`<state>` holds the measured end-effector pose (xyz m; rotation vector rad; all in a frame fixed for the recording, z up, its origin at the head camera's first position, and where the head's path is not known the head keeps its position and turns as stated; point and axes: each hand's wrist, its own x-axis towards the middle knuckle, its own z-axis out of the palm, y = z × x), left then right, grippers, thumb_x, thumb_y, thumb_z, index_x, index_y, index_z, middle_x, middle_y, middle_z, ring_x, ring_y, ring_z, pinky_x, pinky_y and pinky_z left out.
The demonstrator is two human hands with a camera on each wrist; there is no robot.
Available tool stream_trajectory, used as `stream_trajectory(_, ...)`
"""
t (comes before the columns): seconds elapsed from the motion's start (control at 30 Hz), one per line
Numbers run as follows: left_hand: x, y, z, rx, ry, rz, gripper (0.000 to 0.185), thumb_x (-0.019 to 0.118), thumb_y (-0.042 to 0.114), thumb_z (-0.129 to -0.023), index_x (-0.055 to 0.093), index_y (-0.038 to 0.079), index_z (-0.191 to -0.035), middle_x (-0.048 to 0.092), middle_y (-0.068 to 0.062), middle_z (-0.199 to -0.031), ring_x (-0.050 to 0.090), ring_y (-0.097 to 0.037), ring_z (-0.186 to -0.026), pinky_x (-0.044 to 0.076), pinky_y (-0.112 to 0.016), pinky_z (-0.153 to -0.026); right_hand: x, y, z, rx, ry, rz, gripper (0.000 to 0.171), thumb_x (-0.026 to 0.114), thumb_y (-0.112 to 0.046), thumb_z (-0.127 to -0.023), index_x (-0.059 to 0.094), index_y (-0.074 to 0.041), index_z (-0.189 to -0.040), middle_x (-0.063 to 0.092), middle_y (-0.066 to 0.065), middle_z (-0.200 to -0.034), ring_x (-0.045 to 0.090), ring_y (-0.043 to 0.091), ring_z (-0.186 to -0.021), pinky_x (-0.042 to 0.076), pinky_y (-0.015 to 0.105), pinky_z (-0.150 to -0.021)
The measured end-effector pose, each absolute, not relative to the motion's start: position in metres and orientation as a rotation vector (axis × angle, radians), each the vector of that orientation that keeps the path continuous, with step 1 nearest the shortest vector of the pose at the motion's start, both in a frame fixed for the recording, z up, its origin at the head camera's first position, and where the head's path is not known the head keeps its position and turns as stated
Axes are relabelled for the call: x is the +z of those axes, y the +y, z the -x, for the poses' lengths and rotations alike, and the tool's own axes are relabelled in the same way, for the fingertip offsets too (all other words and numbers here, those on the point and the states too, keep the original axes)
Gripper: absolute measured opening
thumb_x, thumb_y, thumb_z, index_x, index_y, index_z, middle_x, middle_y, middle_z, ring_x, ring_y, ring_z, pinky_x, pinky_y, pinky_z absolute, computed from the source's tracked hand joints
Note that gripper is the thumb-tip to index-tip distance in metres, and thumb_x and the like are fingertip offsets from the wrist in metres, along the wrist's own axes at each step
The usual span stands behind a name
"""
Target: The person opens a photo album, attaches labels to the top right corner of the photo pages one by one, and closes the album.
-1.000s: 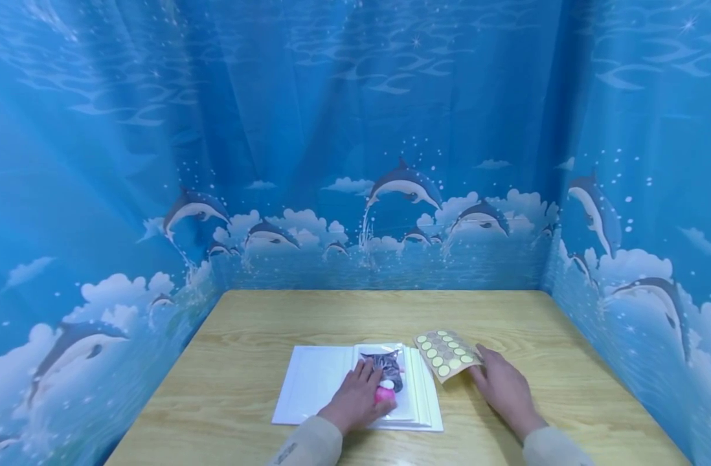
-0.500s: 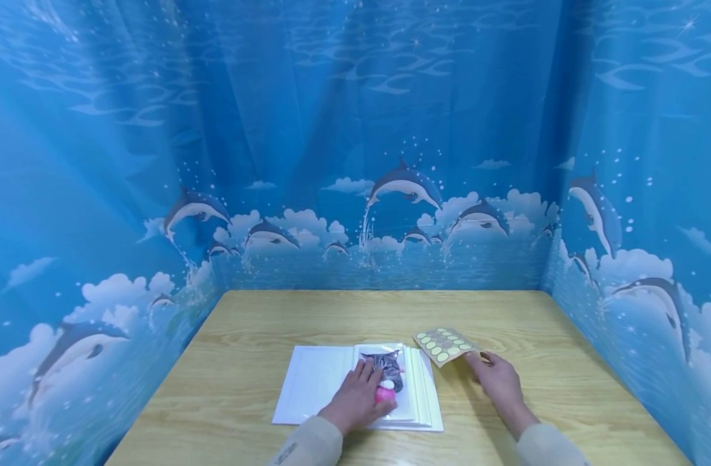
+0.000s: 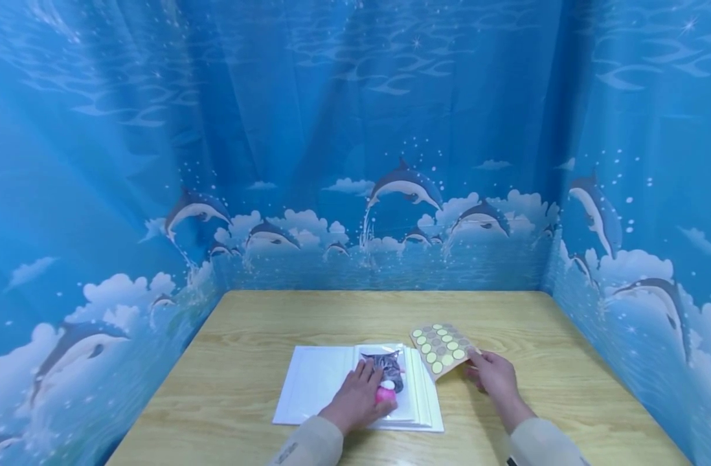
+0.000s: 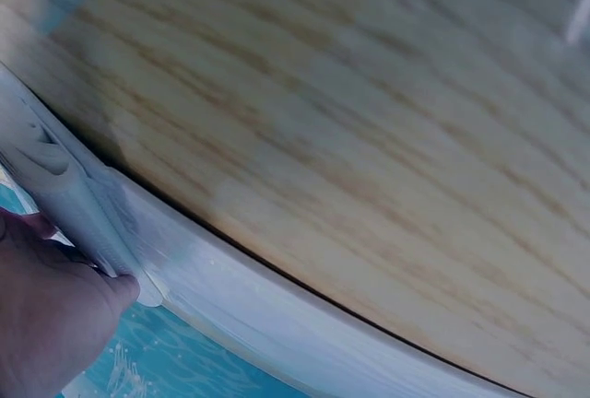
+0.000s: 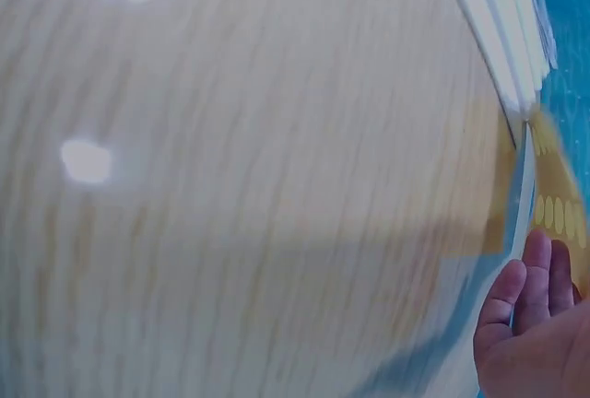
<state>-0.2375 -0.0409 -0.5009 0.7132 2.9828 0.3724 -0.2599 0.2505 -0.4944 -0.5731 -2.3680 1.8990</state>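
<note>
Wooden tabletop (image 3: 262, 317), dolphin-print curtain (image 3: 99, 162) on three sides. Open white album (image 3: 315, 382) near front edge, cat photo (image 3: 387, 366) on its right page. Left hand (image 3: 355, 401) presses photo, fingers relaxed. Right hand (image 3: 492, 375) pinches sticker sheet (image 3: 440, 346), tilted beside album.

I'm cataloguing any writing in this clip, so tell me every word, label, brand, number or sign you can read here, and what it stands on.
None: no readable text in any view.
Sticker sheet, held by the right hand: plain round dots, no writing.
Cat photo on the open white album, under the left hand: no caption visible.
Dolphin curtain: pictures only.
Both wrist views: too blurred to show text.
</note>
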Motion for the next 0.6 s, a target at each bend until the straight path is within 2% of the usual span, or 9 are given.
stream_trajectory(0.1,-0.508,-0.041,0.241,0.393,2.987,-0.723,0.079,0.055,0.057,-0.095,0.04,0.002,-0.15,0.029,-0.023,-0.157,0.025,-0.041,-0.145,0.027,-0.052,-0.117,-0.495,0.248,0.262,1.961,-2.31,0.59,0.05,0.059,-0.029,-0.1,0.052,0.006,-0.133,0.074,0.011,-0.104,0.07,0.015,-0.081,0.053,0.03,-0.064)
stream_trajectory(0.27,-0.516,-0.041,0.244,0.401,3.003,-0.734,0.079,0.055,0.057,-0.094,0.041,0.002,-0.149,0.03,-0.023,-0.157,0.025,-0.041,-0.145,0.027,-0.053,-0.116,-0.491,0.246,0.262,2.031,-2.255,0.617,0.05,0.059,-0.029,-0.1,0.05,0.005,-0.135,0.072,0.002,-0.097,0.065,0.017,-0.081,0.051,0.028,-0.064)
stream_trajectory(0.43,-0.511,-0.042,0.242,0.39,2.999,-0.735,0.079,0.054,0.057,-0.095,0.04,0.001,-0.149,0.03,-0.023,-0.157,0.025,-0.041,-0.145,0.027,-0.052,-0.116,-0.484,0.245,0.259,2.072,-2.219,0.638,0.049,0.057,-0.028,-0.101,0.048,0.003,-0.137,0.07,0.007,-0.106,0.066,0.02,-0.09,0.054,0.031,-0.073)
stream_trajectory(0.6,-0.503,-0.042,0.238,0.392,2.996,-0.735,0.08,0.055,0.057,-0.095,0.04,0.0,-0.149,0.03,-0.024,-0.156,0.027,-0.042,-0.144,0.027,-0.053,-0.116,-0.479,0.244,0.258,2.161,-2.122,0.614,0.05,0.056,-0.026,-0.102,0.045,0.003,-0.141,0.066,0.011,-0.116,0.067,0.014,-0.09,0.057,0.034,-0.085)
